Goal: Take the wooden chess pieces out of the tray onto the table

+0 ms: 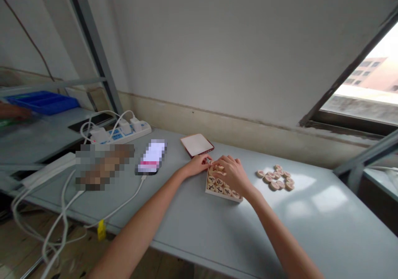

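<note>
A small open box (223, 195) stands on the table, filled with rows of round wooden Chinese chess pieces (219, 182) marked with black characters. My left hand (198, 165) grips the box at its far left corner, thumb and fingers bent around the edge. Over the box's far right part, my right hand (232, 170) reaches down with curled fingers among the pieces. Its fingertips are partly hidden, so what lies between them does not show. To the right, a loose cluster of Chinese chess pieces (275, 175) lies on the table.
A white-faced, red-edged box lid (197, 144) lies behind the box. Left are a lit phone (152, 156) on a charging cable, a blurred-out object (105, 167) and a power strip (130, 134). At far left, another person's hand (14, 111) is near a blue tray (46, 102).
</note>
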{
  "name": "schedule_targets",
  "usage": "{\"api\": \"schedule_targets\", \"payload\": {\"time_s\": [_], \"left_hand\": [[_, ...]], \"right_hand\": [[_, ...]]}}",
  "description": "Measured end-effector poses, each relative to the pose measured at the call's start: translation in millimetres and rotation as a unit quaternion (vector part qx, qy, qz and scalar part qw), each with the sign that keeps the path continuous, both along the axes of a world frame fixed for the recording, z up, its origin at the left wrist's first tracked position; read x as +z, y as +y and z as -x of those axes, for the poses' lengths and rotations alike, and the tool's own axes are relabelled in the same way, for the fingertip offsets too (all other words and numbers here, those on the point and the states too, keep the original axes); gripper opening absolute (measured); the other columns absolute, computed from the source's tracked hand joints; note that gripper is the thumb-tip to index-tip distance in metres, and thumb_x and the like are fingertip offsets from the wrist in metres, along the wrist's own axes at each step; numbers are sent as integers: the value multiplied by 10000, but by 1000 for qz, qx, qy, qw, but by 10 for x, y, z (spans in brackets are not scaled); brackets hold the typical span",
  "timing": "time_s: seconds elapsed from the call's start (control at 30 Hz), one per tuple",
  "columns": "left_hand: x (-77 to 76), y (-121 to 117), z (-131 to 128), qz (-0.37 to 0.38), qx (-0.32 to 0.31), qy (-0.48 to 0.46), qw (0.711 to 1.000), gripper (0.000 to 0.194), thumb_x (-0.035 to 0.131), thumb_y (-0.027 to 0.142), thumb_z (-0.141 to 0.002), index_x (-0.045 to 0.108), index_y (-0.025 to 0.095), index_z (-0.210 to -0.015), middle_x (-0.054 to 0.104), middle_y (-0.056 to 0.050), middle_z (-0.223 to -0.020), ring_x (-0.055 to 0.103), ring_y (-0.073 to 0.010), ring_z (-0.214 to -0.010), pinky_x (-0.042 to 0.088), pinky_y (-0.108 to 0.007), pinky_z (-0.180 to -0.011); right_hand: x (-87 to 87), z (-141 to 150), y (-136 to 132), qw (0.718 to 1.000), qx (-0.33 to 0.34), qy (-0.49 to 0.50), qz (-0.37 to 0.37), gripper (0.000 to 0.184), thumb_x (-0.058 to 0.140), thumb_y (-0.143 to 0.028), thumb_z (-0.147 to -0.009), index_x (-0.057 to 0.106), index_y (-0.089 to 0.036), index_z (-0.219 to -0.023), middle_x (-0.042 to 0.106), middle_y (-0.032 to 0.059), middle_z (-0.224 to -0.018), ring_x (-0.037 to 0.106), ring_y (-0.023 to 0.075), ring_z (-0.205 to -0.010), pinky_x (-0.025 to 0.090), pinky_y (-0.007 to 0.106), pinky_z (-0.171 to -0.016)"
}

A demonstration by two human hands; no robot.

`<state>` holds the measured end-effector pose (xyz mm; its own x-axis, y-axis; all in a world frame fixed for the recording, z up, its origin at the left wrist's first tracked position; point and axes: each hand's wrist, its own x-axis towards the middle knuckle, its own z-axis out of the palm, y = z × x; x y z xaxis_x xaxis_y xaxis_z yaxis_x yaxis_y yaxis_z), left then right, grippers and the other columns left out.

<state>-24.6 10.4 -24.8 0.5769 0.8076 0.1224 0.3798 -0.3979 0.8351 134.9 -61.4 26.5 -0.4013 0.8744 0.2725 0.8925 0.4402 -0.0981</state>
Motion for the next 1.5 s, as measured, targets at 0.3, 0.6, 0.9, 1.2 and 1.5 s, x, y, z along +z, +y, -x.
{"api": "schedule_targets", "payload": {"time_s": [0.3, 0.6, 0.9, 1.2, 1.5], "left_hand": [[-21, -8, -1, 0, 6, 3, 1000, 243, 472, 244, -734, 567, 124, -923, 578, -7, -728, 514, -107, -648, 398, -193, -588], [25, -39, 3, -11, 9, 15, 1000, 242, 461, 215, -730, 571, 118, -923, 549, 0, -676, 491, -106, -614, 377, -191, -561], [-12, -28, -7, -6, 11, 4, 1000, 246, 471, 232, -730, 569, 118, -924, 596, -30, -806, 520, -113, -671, 408, -204, -614], [21, -47, 0, -5, 5, -13, 1000, 218, 464, 221, -731, 568, 123, -895, 604, -40, -815, 544, -133, -732, 422, -218, -650], [-9, 4, -5, 19, -3, -6, 1000, 251, 458, 262, -736, 550, 119, -921, 594, -37, -783, 541, -132, -692, 424, -223, -627]], "right_hand": [[-181, -1123, 58, 977, -208, -47, 26, 152, 470, -301, -782, 572, -234, -872, 617, 30, -909, 493, 245, -926, 296, 358, -726], [-64, -880, -146, 994, -98, -45, 5, 308, 453, -383, -809, 505, -276, -1093, 536, 63, -1091, 466, 252, -980, 330, 368, -735], [-81, -611, -129, 995, -84, -37, 35, 217, 490, -310, -803, 535, -242, -1003, 577, 55, -1013, 506, 242, -937, 324, 363, -725], [-28, -732, 74, 994, -107, 23, 22, 172, 509, -401, -776, 597, -277, -857, 602, 24, -921, 507, 229, -885, 323, 357, -728], [-197, -1246, -49, 960, -273, -63, -18, 200, 484, -349, -778, 570, -228, -912, 496, 88, -1027, 440, 273, -961, 345, 384, -715]]}}
